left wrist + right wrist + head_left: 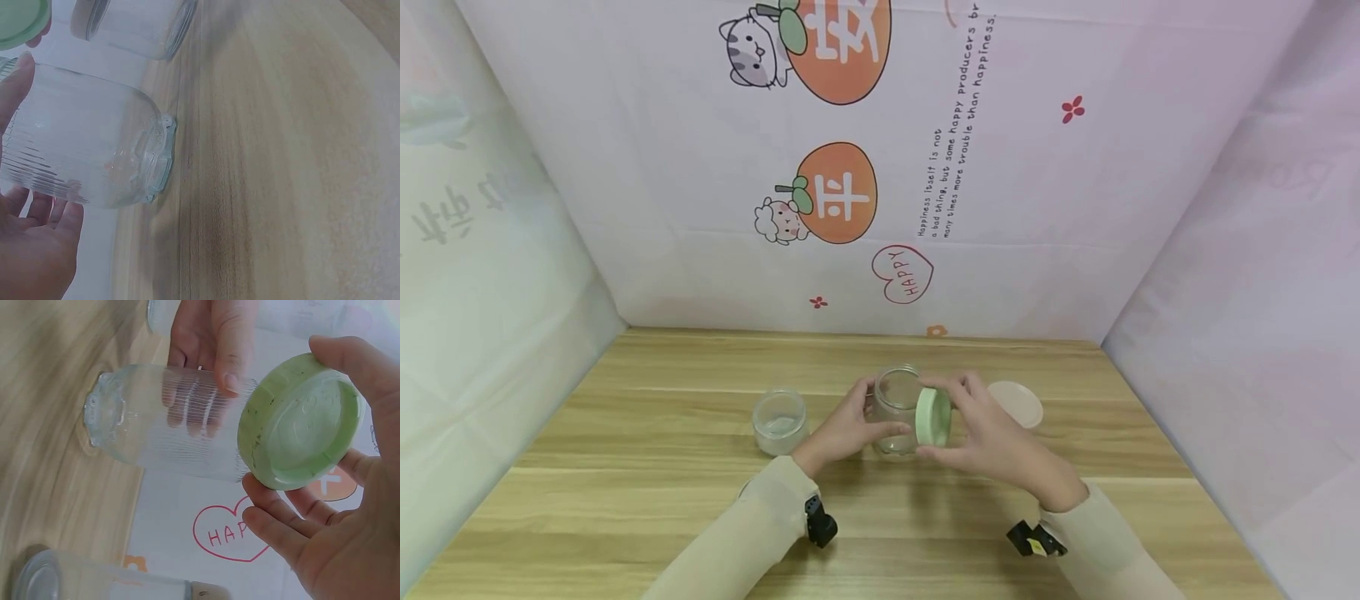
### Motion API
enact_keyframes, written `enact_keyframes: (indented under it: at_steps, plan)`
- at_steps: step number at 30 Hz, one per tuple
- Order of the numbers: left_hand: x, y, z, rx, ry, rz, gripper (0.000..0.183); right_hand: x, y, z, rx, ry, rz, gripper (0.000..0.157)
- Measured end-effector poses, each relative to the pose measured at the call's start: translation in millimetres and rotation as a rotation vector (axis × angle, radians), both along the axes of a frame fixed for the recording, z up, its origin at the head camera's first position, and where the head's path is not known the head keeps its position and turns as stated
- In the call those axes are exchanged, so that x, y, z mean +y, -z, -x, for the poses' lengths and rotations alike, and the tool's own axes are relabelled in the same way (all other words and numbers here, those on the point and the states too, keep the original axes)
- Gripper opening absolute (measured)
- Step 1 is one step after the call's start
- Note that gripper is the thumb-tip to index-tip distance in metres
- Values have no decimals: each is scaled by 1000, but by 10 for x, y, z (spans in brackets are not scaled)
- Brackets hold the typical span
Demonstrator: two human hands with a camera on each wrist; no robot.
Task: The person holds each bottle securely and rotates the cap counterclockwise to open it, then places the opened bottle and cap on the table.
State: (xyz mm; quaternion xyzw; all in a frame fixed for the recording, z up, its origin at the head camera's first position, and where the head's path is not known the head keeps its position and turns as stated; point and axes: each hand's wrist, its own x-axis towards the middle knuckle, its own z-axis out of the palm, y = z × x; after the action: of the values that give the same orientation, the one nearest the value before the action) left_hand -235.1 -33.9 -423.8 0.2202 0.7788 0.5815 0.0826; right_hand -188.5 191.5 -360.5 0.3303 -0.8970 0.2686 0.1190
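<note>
My left hand [847, 423] grips a clear ribbed glass jar [94, 137] around its side, thumb on the near side and fingers round the far side. The jar is upright with its mouth bare, its base right at the wooden tabletop. In my right hand [992, 433] is a light green screw lid [306, 425], pinched at its rim between thumb and fingers. The lid is tipped on edge beside the jar's mouth, its hollow underside turned toward my right palm. Dark specks show on the lid's side in the right wrist view.
A shorter glass jar [780, 425] stands left of my left hand. Behind my right hand is another glass jar [144, 25] with a beige lid [1017, 404]. A curved rim [744, 488] peeks out past my left sleeve. Printed cloth walls [1000, 275] enclose the wooden table [647, 392].
</note>
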Motion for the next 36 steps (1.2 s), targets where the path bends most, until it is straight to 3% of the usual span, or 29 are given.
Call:
enact_keyframes:
  at_steps: [4, 7, 12, 23, 36]
  plan:
    - [-11, -120, -88, 9, 11, 8, 79, 9, 39, -18, -35, -10, 14, 82]
    - [-15, -144, -115, 15, 8, 15, 77, 19, 65, -29, -36, -23, 7, 80]
    - [-13, -141, -125, 11, -1, 10, 78, 41, 108, -33, -60, -74, 4, 78]
    - [-10, -159, -113, 14, 3, 4, 78, 94, 198, -71, -297, -189, 33, 78]
    - [-15, -154, -97, -12, -7, 20, 79, 103, 451, -76, -376, -222, -54, 68]
